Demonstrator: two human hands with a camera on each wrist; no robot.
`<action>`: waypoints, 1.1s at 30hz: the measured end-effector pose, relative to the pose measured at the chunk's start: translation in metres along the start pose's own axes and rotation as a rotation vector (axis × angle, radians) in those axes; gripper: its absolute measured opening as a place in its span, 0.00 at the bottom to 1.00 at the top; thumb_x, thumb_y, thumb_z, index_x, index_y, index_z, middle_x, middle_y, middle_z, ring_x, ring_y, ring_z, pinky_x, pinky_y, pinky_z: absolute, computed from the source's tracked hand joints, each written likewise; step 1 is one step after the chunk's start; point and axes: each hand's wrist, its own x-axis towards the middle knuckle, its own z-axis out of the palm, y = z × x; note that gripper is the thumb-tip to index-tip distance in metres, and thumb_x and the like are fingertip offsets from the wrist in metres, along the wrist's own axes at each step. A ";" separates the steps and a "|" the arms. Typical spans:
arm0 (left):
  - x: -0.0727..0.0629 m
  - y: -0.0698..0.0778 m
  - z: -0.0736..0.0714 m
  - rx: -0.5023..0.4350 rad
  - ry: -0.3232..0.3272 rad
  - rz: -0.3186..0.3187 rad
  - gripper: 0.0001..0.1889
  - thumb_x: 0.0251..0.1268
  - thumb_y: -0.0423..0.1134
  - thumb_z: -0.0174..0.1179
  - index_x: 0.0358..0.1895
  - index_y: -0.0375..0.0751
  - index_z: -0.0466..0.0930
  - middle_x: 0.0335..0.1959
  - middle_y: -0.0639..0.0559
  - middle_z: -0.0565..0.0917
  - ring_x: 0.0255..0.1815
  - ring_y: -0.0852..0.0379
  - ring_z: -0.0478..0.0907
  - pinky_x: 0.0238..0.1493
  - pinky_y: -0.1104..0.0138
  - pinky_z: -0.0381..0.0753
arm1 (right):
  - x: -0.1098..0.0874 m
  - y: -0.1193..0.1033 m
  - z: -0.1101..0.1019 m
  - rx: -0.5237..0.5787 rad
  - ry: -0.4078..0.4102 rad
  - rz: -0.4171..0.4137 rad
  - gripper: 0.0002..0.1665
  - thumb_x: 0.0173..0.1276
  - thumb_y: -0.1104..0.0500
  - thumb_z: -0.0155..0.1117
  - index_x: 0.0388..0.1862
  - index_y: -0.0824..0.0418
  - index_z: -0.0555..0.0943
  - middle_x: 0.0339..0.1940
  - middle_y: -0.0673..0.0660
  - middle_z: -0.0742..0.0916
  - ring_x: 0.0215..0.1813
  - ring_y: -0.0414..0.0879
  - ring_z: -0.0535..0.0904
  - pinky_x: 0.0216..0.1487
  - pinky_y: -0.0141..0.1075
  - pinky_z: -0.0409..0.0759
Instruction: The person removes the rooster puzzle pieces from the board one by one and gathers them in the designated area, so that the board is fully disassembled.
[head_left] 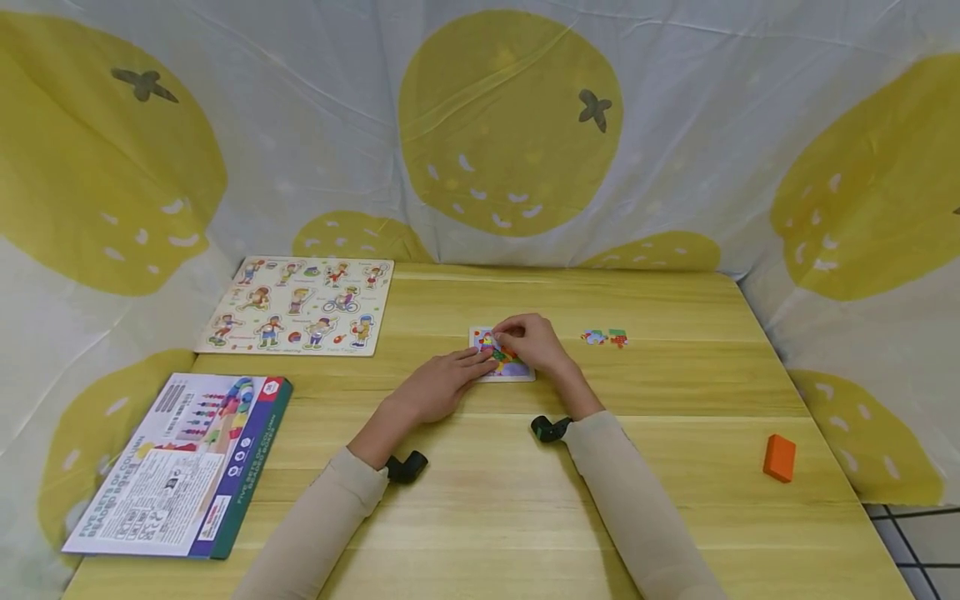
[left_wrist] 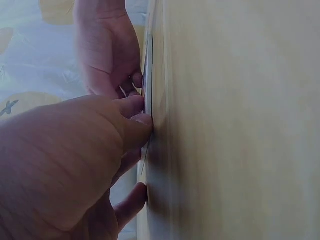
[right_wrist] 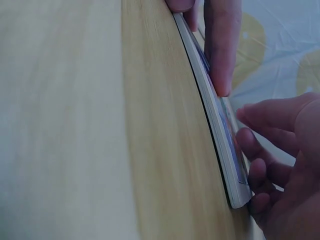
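Note:
A small jigsaw puzzle (head_left: 514, 372) with a colourful picture in a pale frame lies flat on the table. My left hand (head_left: 441, 385) rests on its left part with fingers stretched over the picture. From the right, my right hand (head_left: 534, 343) reaches over the top part, fingers bent and thumb and index tips close together at the picture. Whether a piece is between those tips is hidden. The right wrist view shows the puzzle's edge (right_wrist: 215, 122) beside the right fingers (right_wrist: 272, 117). Two loose puzzle pieces, one bluish (head_left: 595, 337) and one red and green (head_left: 618, 337), lie to the right.
A wooden board with sports figures (head_left: 300, 304) lies at the back left. Nearer on the left is a flat toy box (head_left: 180, 467). An orange block (head_left: 780, 457) lies near the right table edge. Patterned cloth (head_left: 510, 125) hangs behind the wooden table (head_left: 480, 517).

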 end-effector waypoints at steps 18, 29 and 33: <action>-0.001 0.004 -0.001 0.095 -0.012 0.038 0.29 0.79 0.30 0.48 0.80 0.46 0.64 0.80 0.48 0.67 0.81 0.45 0.62 0.76 0.48 0.70 | -0.003 -0.003 0.003 -0.071 -0.022 -0.006 0.11 0.74 0.58 0.66 0.50 0.57 0.91 0.51 0.58 0.89 0.52 0.52 0.82 0.54 0.46 0.79; 0.001 0.003 -0.003 0.069 -0.007 0.030 0.27 0.80 0.32 0.49 0.79 0.46 0.66 0.80 0.48 0.67 0.81 0.46 0.63 0.77 0.49 0.68 | -0.003 -0.005 0.005 -0.046 0.010 0.001 0.11 0.74 0.56 0.66 0.47 0.57 0.91 0.51 0.58 0.89 0.44 0.50 0.80 0.44 0.39 0.76; 0.002 0.003 -0.003 0.029 -0.011 0.012 0.25 0.83 0.34 0.47 0.79 0.46 0.66 0.79 0.48 0.68 0.81 0.46 0.64 0.77 0.49 0.68 | -0.003 -0.005 0.007 -0.019 0.018 0.000 0.09 0.74 0.57 0.67 0.46 0.57 0.91 0.51 0.58 0.89 0.44 0.49 0.81 0.43 0.38 0.77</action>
